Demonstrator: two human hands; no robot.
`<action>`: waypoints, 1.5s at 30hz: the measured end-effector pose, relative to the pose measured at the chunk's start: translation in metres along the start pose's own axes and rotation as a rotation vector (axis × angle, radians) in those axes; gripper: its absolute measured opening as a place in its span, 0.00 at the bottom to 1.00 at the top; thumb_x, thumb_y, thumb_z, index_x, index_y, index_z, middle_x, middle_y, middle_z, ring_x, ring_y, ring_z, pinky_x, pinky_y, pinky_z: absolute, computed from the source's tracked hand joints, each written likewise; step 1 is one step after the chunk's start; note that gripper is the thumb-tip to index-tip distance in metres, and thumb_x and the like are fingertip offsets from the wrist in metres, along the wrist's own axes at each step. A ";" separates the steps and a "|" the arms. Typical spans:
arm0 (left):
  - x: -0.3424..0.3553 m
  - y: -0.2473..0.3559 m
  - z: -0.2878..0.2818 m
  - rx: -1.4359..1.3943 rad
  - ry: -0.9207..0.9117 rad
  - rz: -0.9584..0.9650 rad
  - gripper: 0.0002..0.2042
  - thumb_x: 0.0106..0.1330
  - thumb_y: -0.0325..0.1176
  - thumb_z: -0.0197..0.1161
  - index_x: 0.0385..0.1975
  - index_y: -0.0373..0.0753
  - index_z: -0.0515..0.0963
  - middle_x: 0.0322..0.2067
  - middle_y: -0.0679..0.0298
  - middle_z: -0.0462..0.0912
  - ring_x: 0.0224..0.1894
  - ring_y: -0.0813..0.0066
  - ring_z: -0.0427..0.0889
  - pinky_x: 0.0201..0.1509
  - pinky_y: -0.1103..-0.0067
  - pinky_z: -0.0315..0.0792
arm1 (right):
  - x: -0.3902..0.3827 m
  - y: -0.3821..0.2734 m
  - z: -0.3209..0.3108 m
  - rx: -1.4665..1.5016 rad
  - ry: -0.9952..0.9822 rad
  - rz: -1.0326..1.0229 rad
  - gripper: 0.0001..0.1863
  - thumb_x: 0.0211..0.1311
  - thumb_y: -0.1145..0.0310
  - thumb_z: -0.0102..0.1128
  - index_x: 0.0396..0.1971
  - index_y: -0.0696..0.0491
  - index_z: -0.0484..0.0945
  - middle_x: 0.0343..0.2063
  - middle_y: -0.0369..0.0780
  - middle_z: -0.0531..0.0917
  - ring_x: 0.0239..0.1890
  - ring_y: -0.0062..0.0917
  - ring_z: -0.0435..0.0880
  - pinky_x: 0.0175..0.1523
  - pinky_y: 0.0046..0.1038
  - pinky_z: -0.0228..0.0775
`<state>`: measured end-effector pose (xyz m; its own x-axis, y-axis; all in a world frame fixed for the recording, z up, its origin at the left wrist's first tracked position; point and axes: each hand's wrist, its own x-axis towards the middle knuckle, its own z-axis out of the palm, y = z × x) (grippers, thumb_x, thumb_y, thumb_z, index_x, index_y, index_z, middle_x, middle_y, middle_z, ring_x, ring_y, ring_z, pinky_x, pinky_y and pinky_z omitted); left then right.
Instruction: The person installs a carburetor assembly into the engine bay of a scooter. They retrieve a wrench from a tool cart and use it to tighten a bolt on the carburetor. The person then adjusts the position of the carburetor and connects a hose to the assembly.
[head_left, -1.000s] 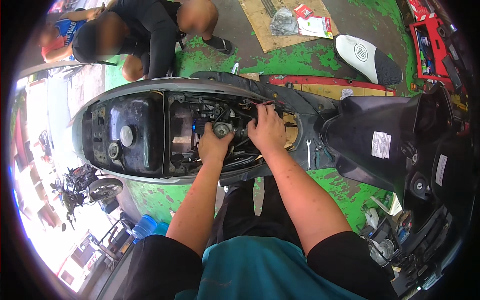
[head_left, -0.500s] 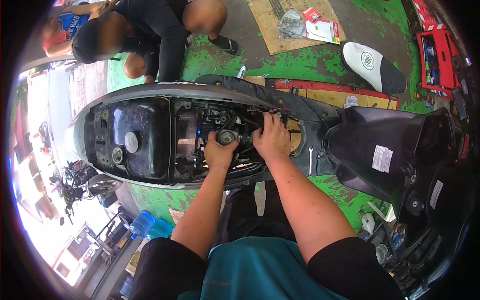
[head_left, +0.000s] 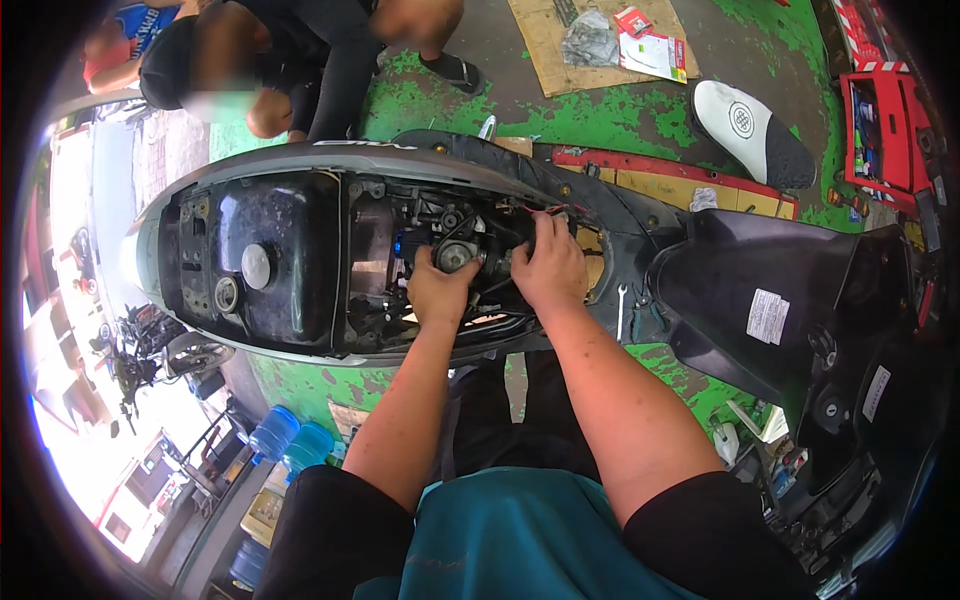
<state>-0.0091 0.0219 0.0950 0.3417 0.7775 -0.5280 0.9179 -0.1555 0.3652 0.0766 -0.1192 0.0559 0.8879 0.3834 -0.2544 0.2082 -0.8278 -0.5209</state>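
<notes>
Carburetor (head_left: pixel 458 255) sits mid-frame in the open scooter body (head_left: pixel 300 170), just right of the black fuel tank (head_left: pixel 265 255). Left hand (head_left: pixel 437 290) fingers curl around its round metal top. Right hand (head_left: pixel 548 270) fingers dig into wiring beside it; grip hidden. Wrench (head_left: pixel 621 310) lies near the right wrist.
</notes>
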 end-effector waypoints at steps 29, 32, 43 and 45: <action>0.021 -0.008 -0.019 0.262 -0.239 0.290 0.39 0.53 0.49 0.78 0.63 0.34 0.73 0.46 0.40 0.87 0.53 0.39 0.85 0.60 0.57 0.78 | 0.001 -0.016 -0.013 -0.106 -0.099 0.088 0.29 0.58 0.63 0.62 0.61 0.53 0.71 0.51 0.48 0.80 0.52 0.45 0.85 0.55 0.47 0.79; 0.019 -0.009 -0.019 0.246 -0.237 0.322 0.39 0.54 0.49 0.78 0.63 0.34 0.72 0.45 0.39 0.87 0.52 0.38 0.85 0.60 0.56 0.78 | 0.002 -0.017 -0.014 -0.135 -0.113 0.094 0.30 0.58 0.62 0.62 0.61 0.53 0.71 0.50 0.48 0.80 0.51 0.45 0.85 0.55 0.46 0.79; 0.014 -0.004 -0.023 0.314 -0.278 0.323 0.38 0.57 0.51 0.76 0.61 0.33 0.70 0.46 0.38 0.87 0.52 0.36 0.85 0.57 0.53 0.79 | 0.001 -0.014 -0.011 -0.104 -0.086 0.080 0.30 0.59 0.60 0.64 0.62 0.52 0.71 0.49 0.49 0.81 0.52 0.46 0.85 0.56 0.46 0.79; 0.014 0.000 -0.027 0.375 -0.324 0.312 0.41 0.57 0.54 0.76 0.64 0.33 0.68 0.48 0.38 0.86 0.54 0.37 0.85 0.59 0.54 0.78 | 0.002 -0.012 -0.010 -0.095 -0.085 0.084 0.30 0.59 0.61 0.64 0.61 0.53 0.72 0.49 0.49 0.81 0.51 0.46 0.85 0.56 0.46 0.79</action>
<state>-0.0100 0.0495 0.1083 0.5976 0.4432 -0.6682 0.7523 -0.5982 0.2761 0.0797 -0.1126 0.0703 0.8668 0.3412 -0.3636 0.1762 -0.8917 -0.4169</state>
